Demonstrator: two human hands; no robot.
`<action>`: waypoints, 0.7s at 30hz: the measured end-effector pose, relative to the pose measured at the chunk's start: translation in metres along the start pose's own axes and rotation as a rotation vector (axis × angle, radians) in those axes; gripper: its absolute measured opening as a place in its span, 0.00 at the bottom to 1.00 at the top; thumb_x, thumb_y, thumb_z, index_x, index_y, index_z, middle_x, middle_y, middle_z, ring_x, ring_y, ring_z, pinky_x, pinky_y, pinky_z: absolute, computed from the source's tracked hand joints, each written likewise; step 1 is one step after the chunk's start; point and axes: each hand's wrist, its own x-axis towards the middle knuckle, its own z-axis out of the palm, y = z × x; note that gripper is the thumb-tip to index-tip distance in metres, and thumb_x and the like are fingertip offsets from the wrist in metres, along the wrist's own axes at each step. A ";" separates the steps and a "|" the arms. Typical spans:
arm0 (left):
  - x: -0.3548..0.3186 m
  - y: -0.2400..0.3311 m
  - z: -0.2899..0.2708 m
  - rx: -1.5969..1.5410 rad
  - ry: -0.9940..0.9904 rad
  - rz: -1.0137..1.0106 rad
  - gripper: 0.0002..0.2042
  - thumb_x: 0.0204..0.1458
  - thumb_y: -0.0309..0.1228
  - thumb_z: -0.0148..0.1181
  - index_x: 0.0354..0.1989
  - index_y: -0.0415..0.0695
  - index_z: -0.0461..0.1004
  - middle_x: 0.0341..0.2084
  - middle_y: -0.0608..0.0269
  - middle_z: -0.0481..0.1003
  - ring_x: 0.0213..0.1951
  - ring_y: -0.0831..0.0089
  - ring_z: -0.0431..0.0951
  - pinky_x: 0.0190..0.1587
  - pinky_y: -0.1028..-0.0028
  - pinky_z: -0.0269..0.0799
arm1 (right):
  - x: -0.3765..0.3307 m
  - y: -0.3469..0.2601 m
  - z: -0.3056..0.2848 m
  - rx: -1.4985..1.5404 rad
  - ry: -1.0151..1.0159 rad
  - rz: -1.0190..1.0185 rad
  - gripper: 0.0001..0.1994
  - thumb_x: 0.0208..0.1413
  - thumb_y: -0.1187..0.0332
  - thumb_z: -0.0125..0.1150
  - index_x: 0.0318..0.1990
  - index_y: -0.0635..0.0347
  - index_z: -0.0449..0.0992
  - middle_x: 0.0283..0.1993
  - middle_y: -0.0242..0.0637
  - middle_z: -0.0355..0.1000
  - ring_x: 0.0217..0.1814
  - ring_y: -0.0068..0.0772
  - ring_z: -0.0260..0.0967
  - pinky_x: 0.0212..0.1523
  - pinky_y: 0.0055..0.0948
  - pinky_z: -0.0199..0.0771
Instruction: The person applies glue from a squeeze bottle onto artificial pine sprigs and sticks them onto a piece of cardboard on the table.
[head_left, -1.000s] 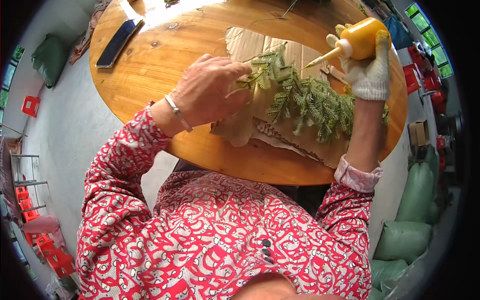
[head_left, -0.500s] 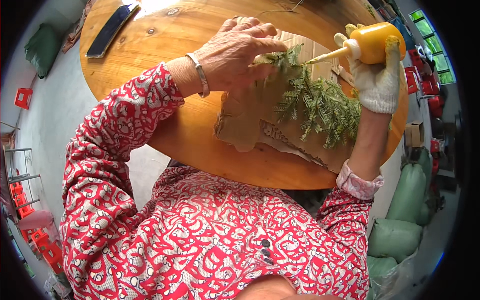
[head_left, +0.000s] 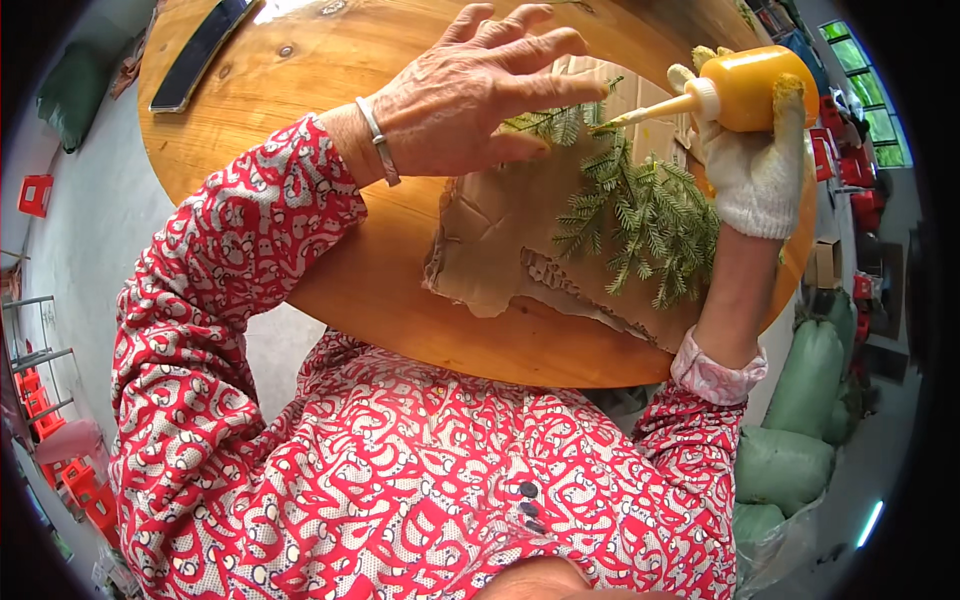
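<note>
My left hand is bare, with a silver bangle at the wrist, and pinches the stem end of a green fir-like sprig between thumb and fingers. The sprig lies across torn brown cardboard on a round wooden table. My right hand wears a white knit glove and grips an orange squeeze bottle. The bottle's pale nozzle points left and touches the sprig just beside my left fingertips.
A dark flat phone-like slab lies at the table's far left edge. Green sacks are piled on the floor at the right, with red crates beyond them. Red stools stand at the lower left.
My left hand has shifted up and right along the sprig to its stem end. The bottle's nozzle has come down onto the sprig near those fingers.
</note>
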 end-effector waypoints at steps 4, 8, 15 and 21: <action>0.000 -0.014 0.014 0.015 0.083 0.102 0.20 0.44 0.35 0.59 0.49 0.50 0.69 0.47 0.58 0.68 0.47 0.57 0.65 0.45 0.51 0.60 | 0.002 0.001 -0.003 -0.005 0.003 -0.004 0.31 0.48 0.65 0.68 0.55 0.64 0.57 0.58 0.61 0.56 0.60 0.78 0.51 0.53 0.57 0.71; -0.007 -0.012 0.007 -0.050 -0.029 -0.003 0.22 0.43 0.36 0.62 0.50 0.49 0.71 0.51 0.56 0.67 0.52 0.56 0.63 0.51 0.56 0.57 | 0.001 0.003 -0.002 -0.026 0.002 -0.015 0.31 0.48 0.65 0.67 0.55 0.64 0.57 0.57 0.60 0.57 0.60 0.76 0.52 0.52 0.57 0.72; -0.020 -0.007 0.013 -0.137 -0.108 -0.185 0.25 0.43 0.50 0.62 0.51 0.57 0.72 0.53 0.63 0.66 0.55 0.58 0.61 0.55 0.53 0.52 | -0.011 0.010 0.017 -0.072 0.007 -0.081 0.28 0.50 0.65 0.65 0.56 0.63 0.58 0.56 0.57 0.59 0.59 0.67 0.57 0.53 0.57 0.71; -0.021 0.001 0.018 -0.087 -0.114 -0.217 0.26 0.42 0.52 0.62 0.52 0.58 0.71 0.55 0.63 0.65 0.57 0.58 0.60 0.55 0.51 0.50 | -0.024 0.012 0.029 -0.137 -0.020 -0.102 0.28 0.52 0.64 0.63 0.57 0.64 0.58 0.55 0.55 0.60 0.59 0.61 0.60 0.57 0.60 0.66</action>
